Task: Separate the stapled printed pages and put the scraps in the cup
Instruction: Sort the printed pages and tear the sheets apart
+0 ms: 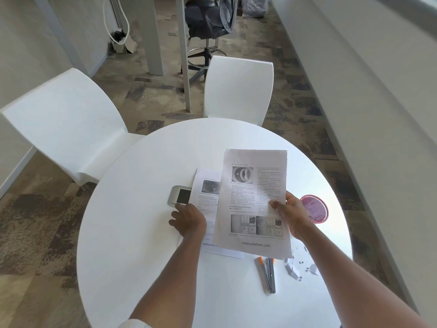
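My right hand (292, 215) grips a printed page (253, 202) by its right edge and holds it raised over the round white table (146, 209). A second printed page (207, 197) lies flat on the table to its left, partly covered by the raised one. My left hand (188, 218) rests palm down on that lower page's left edge, fingers spread. A pink cup (315, 209) stands at the table's right, just behind my right hand. Small paper scraps (298, 268) lie scattered near the right front. A grey staple remover with orange tips (268, 274) lies beside them.
A grey power socket plate (178, 195) is set into the table just left of the lower page. Two white chairs (71, 129) (237, 91) stand behind the table. A black office chair (208, 22) and desk legs are further back on the carpet.
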